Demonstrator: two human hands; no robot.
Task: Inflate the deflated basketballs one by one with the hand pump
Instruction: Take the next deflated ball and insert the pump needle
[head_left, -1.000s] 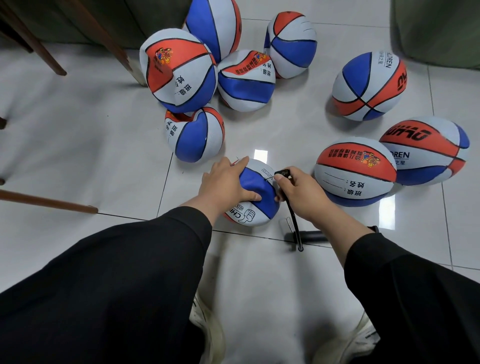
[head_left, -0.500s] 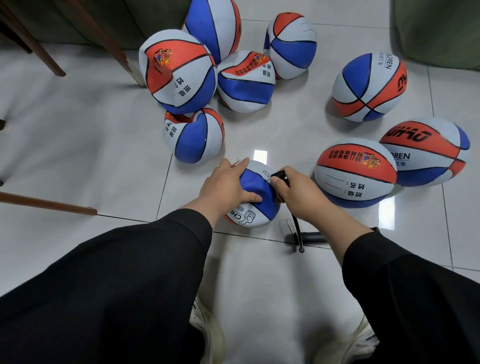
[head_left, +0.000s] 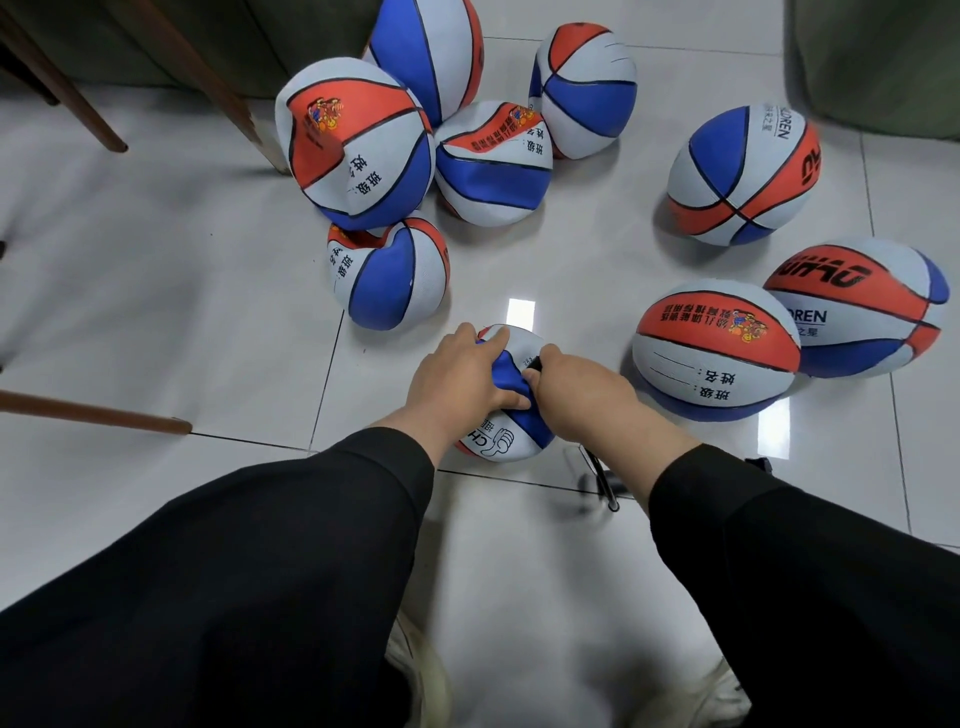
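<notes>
Centrally, a deflated basketball (head_left: 511, 441) is gripped by the left hand (head_left: 457, 376), while the black hose end (head_left: 533, 366) is pinched against it by the right hand (head_left: 582, 392).

L hand (head_left: 457, 376) grips ball (head_left: 506, 441), R hand (head_left: 582, 389) pinches nozzle (head_left: 534, 366)

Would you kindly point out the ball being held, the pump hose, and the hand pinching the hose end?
held ball (head_left: 511, 441), head view, white panel with the thumbs-up print.
pump hose (head_left: 602, 480), head view, black length below the wrist.
right hand (head_left: 582, 387), head view, back of the hand.
</notes>
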